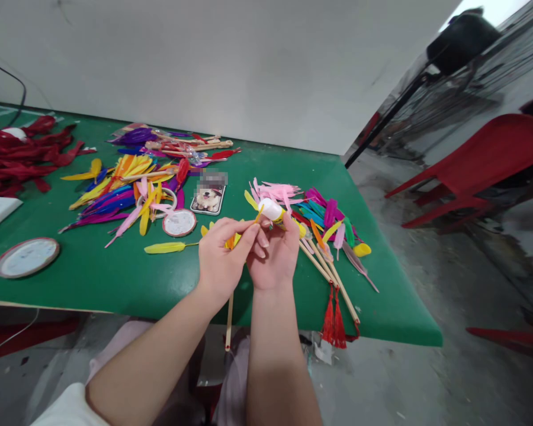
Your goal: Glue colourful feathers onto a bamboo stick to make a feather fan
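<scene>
My left hand (224, 255) is closed, its thumb and fingers pinching a thin yellow feather (260, 214). Close beside it, my right hand (276, 260) is turned palm up with its fingers curled around a small white rounded object (270, 209), perhaps a glue bottle; my fingers cover part of it. Beneath my left hand lies a wooden stick (230, 322) that juts past the table's front edge, with yellow feathers partly hidden near it. A single yellow-green feather (171, 248) lies to the left. Pink feathers (278, 191) lie just behind my hands.
On the green table (128, 272), bundled colored feathers (111, 198) lie left, red cloth strips (31, 148) farther left. A phone (208, 199), a round lid (180, 223) and a larger lid (26, 258) lie about. Sticks with red tassels (334, 319) lie right; a red chair (484, 157) stands beyond.
</scene>
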A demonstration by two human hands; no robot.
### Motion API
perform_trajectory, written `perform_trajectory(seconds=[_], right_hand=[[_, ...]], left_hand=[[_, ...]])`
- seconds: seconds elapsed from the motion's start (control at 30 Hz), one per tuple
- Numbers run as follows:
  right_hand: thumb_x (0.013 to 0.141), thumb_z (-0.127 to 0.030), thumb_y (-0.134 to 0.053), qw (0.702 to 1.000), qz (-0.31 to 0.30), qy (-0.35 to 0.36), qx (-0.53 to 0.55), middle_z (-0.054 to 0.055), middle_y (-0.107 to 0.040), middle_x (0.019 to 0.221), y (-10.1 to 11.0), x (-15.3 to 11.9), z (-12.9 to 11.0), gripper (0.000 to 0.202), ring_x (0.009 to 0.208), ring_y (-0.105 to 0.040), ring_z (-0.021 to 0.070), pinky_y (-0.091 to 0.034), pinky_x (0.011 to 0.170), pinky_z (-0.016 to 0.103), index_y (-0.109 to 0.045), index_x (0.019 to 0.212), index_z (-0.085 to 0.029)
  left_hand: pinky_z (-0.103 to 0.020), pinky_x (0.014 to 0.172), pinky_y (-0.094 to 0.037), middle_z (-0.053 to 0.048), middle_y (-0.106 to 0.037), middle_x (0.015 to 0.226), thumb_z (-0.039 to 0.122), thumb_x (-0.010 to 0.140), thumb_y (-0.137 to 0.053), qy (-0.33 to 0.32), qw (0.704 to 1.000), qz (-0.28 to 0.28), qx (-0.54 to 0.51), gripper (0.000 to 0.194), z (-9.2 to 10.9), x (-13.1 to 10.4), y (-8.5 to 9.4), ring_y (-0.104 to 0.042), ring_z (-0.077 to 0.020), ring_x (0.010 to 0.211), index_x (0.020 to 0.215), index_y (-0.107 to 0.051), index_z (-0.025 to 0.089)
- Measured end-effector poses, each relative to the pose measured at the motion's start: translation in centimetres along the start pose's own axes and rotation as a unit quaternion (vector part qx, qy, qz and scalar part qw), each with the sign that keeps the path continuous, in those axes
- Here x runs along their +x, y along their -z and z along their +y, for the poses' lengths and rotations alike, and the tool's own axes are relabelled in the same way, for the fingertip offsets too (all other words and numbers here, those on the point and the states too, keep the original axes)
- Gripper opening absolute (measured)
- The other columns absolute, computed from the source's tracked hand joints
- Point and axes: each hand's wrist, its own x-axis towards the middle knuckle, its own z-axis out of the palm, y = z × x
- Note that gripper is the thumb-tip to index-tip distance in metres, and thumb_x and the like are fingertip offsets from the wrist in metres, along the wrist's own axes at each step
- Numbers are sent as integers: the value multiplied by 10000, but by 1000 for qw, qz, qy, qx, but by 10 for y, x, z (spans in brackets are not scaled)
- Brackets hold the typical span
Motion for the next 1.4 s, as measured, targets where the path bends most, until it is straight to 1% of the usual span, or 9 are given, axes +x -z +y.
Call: perform_trajectory(seconds=[0.17, 0.3, 0.43, 0.57, 0.77, 1.07, 1.13, 1.27, 1.4], right_hand=[[712, -338, -563, 1000, 9, 0, -13, -88, -469, 524, -2, 0, -1, 194, 328, -325, -19, -216, 257, 76, -495, 684, -159], [691, -407, -575, 993, 77, 43, -82, -95, -413, 414, -1, 3, -1, 286, 298, -325, 9, -200, 249, 109, -438, 597, -173], [675, -381, -574, 978, 123, 98, -137, -90, -422, 371, -1, 2, -6, 263, 271, -320, 31, -188, 238, 136, -428, 581, -183], [686, -347, -538, 971, 114, 125, -171, -91, -391, 329, -3, -4, -14, 218, 246, -266, 26, -155, 229, 136, -474, 574, -171], [693, -340, -542, 961, 116, 150, -202, -94, -372, 318, -5, -7, -18, 211, 230, -254, 20, -152, 225, 137, -503, 571, -172], [725, -414, -551, 966, 148, 107, -184, -100, -364, 322, -2, -6, -19, 341, 220, -261, 12, -136, 211, 137, -413, 512, -187], [711, -437, -565, 969, 146, 95, -176, -103, -353, 317, -2, -6, -20, 363, 219, -257, 10, -131, 208, 135, -402, 505, -185], [683, -460, -590, 972, 135, 85, -171, -103, -357, 313, -2, -6, -18, 380, 218, -247, 9, -132, 204, 130, -402, 502, -184], [694, -449, -582, 971, 133, 80, -179, -100, -353, 316, 0, -5, -15, 382, 220, -241, 7, -129, 207, 132, -395, 488, -187]], left_hand=[[-230, 646, -456, 11, -627, 708, 249, 744, -592, 9, 1000, 27, -2, 91, -3, 2, 2, -564, -92, 683, 770, -668, 206], [-242, 679, -465, 5, -635, 735, 242, 744, -593, -18, 999, 44, 13, 98, -7, 6, 5, -578, -102, 726, 798, -665, 203], [-238, 682, -462, -8, -634, 740, 219, 753, -584, -78, 994, 5, 78, 106, -6, 10, 12, -574, -102, 728, 809, -666, 182], [-223, 660, -455, -14, -620, 725, 186, 766, -565, -143, 983, -47, 109, 113, -2, 10, 16, -554, -96, 710, 817, -664, 167], [-229, 641, -456, -15, -597, 700, 157, 758, -568, -192, 975, -62, 98, 107, -2, 7, 12, -535, -102, 702, 817, -657, 161], [-260, 648, -453, -15, -587, 692, 150, 744, -586, -261, 956, -74, 111, 127, -5, 5, 9, -524, -114, 696, 848, -652, 183], [-263, 654, -458, -15, -584, 694, 155, 743, -586, -260, 957, -59, 112, 129, -5, 5, 10, -528, -118, 701, 847, -654, 188], [-258, 654, -461, -17, -587, 708, 161, 756, -572, -222, 967, -26, 121, 129, -5, 5, 10, -537, -117, 702, 849, -656, 188], [-261, 653, -456, -22, -587, 699, 143, 741, -590, -251, 958, -44, 129, 134, -8, 5, 9, -530, -118, 698, 856, -653, 171]])
